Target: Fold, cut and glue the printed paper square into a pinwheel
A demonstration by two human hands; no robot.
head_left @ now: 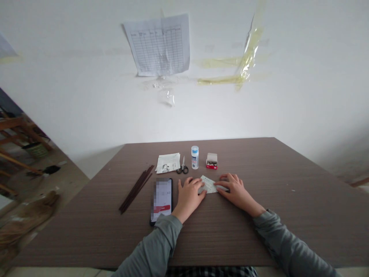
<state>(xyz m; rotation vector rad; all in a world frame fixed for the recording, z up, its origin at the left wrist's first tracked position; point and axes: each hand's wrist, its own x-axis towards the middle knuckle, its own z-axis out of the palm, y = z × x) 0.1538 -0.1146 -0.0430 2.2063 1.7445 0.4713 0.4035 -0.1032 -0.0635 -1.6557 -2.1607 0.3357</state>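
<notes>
A small folded piece of printed paper (210, 185) lies on the brown table between my two hands. My left hand (188, 194) rests over its left end, fingers stretched forward and slightly apart, with the thumb near the lower edge. From the other side, my right hand (235, 191) lays its fingertips on the paper's right end, its fingers spread. Parts of both paper ends are covered by my fingers. Just left of my left hand lies a smartphone (163, 200) with its screen lit.
Behind my hands stand a white bottle with a blue cap (195, 158) and an open small red box (212, 161) of metal bits. Scissors (182, 167) lie beside stacked printed papers (168, 163). Thin dark brown sticks (135, 190) lie leftward. A white wall (115, 107) borders the table (288, 184).
</notes>
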